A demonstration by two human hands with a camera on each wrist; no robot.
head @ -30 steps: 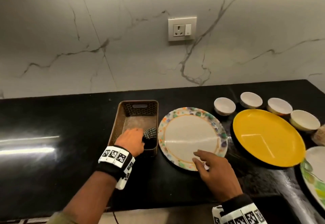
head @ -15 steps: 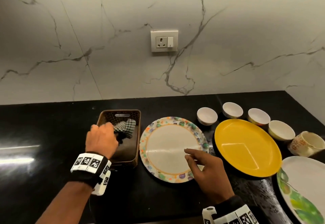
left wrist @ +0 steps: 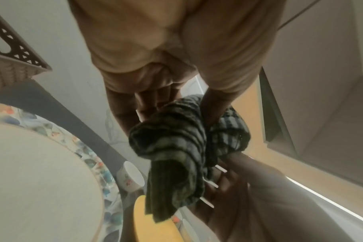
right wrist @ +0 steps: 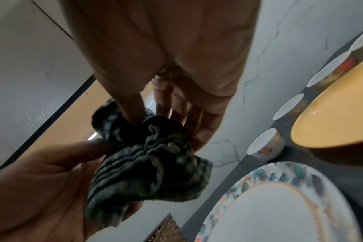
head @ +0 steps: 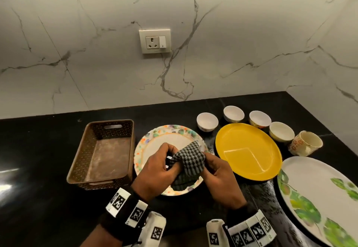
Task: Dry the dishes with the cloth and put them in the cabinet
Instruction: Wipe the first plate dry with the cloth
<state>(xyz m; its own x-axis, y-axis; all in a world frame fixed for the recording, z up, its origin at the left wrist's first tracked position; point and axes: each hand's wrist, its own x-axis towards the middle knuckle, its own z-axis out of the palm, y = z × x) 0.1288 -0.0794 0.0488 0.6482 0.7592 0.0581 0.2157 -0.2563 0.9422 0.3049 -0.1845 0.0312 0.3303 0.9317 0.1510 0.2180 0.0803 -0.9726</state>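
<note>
A grey-and-white checked cloth (head: 188, 163) is bunched between both hands just above the floral-rimmed plate (head: 155, 142), which lies flat on the black counter. My left hand (head: 166, 161) grips the cloth's left side with curled fingers. My right hand (head: 210, 164) grips its right side. In the left wrist view the cloth (left wrist: 176, 147) hangs in folds over the plate (left wrist: 41, 172). The right wrist view shows the cloth (right wrist: 151, 155) pinched from both sides, with the plate (right wrist: 280, 204) below. No cabinet shows in the head view.
A brown perforated basket (head: 104, 153), now empty, stands left of the plate. To the right lie a yellow plate (head: 249, 150), several small white bowls (head: 207, 121), a patterned mug (head: 306, 143) and a green-leaf plate (head: 319, 198). A marble wall with a socket (head: 155, 41) backs the counter (head: 38, 188).
My left hand lifted the cloth out of the basket and carried it right, over the floral plate. My right hand left the plate's rim and took hold of the cloth.
</note>
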